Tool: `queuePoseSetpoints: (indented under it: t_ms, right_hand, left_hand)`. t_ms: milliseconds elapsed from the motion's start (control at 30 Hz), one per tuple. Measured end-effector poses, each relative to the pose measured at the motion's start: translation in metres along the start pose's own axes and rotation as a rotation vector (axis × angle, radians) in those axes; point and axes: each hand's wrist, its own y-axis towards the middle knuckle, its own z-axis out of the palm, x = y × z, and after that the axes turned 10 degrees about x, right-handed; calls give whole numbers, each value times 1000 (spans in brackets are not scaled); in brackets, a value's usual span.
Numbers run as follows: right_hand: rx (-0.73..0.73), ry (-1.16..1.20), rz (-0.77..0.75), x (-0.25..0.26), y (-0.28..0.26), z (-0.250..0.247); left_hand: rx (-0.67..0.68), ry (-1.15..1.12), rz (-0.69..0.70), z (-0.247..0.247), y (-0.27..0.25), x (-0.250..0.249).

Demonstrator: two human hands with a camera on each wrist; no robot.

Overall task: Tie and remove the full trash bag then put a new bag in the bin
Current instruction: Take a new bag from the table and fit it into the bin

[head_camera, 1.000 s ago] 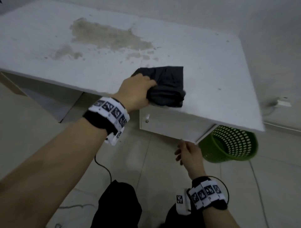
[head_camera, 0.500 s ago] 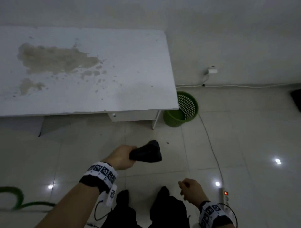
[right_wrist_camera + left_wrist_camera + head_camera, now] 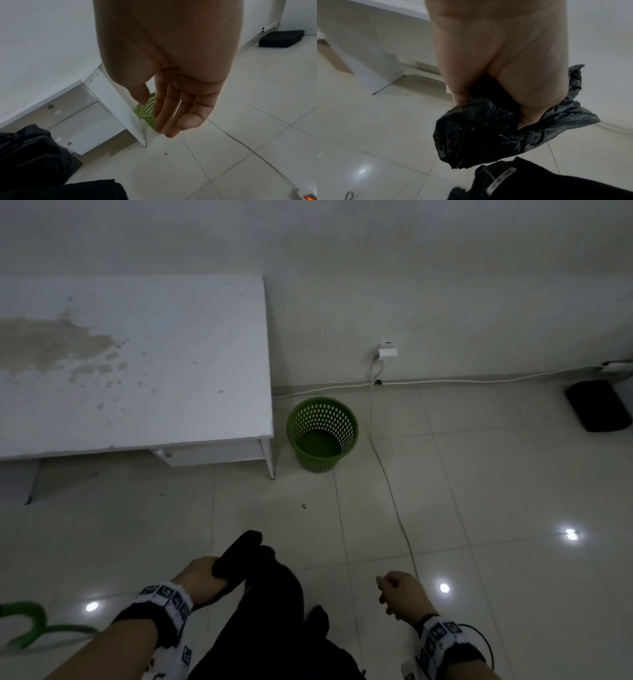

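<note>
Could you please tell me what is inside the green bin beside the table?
Nothing shows inside the green bin: bare perforated wall and floor, no liner. The near inner wall is hidden.

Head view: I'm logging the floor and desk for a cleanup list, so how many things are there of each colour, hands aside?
Green: 1, the perforated green plastic bin on the floor.
Black: 2, the crumpled black plastic bag in the left hand's grip, and the flat black pad by the wall.
White: 2, the stained white desk and the white wall plug.
Total: 5.
</note>
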Motion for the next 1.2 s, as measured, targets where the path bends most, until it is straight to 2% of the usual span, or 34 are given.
queuePoseSetpoints:
  t_ms: [133,333,600,700,833,933,1000,1067,1133,1200]
  right_hand:
    - [7,29,-20,9,34,-52]
    - [63,-86,-6,29,79,-124]
    - [109,-166,-162,88,166,-236]
    - [201,-176,-263,132,204,-259]
    - [240,-117,-429,188,270,-263]
    - [315,137,-471,215,308,-258]
    - [395,266,-478,225,336,-246]
    - [384,288,-527,227,373,-230]
    - [328,238,-611,223,410,-214]
    - [311,181,-735,217,443,-199]
  left_hand:
    - [20,-31,-73,1,24,-38]
    - [24,-107,-35,-40,73,-141]
    - [-105,-355,86,-107,119,-301]
    - [-177,-481,102,-114,139,-345]
    - [-318,-645,140,-110,183,-387]
    - [-392,-704,209,-102,218,-406]
    - [-416,-713,303,-102,243,-413]
    - [-399,-768,411,-103,272,-411]
    - [-382,-948,509,-104,301,-402]
    - [-431,-1114,556,-106,329,-394]
